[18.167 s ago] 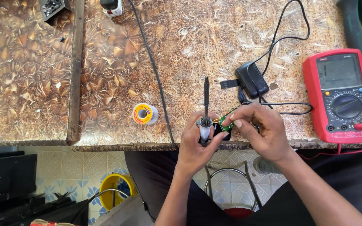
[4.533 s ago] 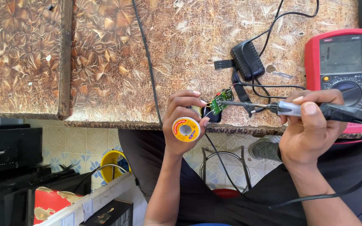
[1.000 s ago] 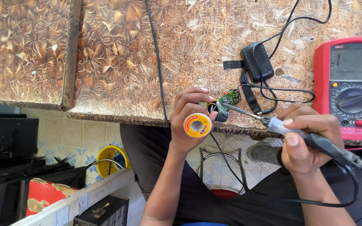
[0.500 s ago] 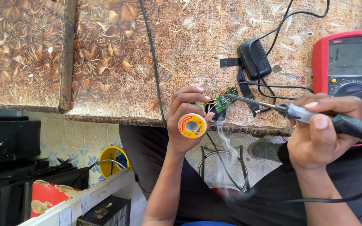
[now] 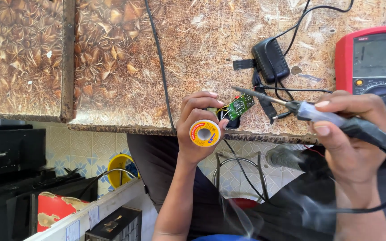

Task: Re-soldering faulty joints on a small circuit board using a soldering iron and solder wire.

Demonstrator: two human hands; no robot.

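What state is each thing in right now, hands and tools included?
left hand: grips solder spool and circuit board
solder spool: held, yellow face toward camera
circuit board: held at table edge
right hand: grips soldering iron
soldering iron: tip just above board
multimeter: lying flat, screen blank

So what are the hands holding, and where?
Left hand: solder spool and green circuit board, by its lower end. Right hand: soldering iron, by its handle.

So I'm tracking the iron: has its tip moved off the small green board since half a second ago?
Yes. The soldering iron tip has lifted just above the green board, toward the black adapter.
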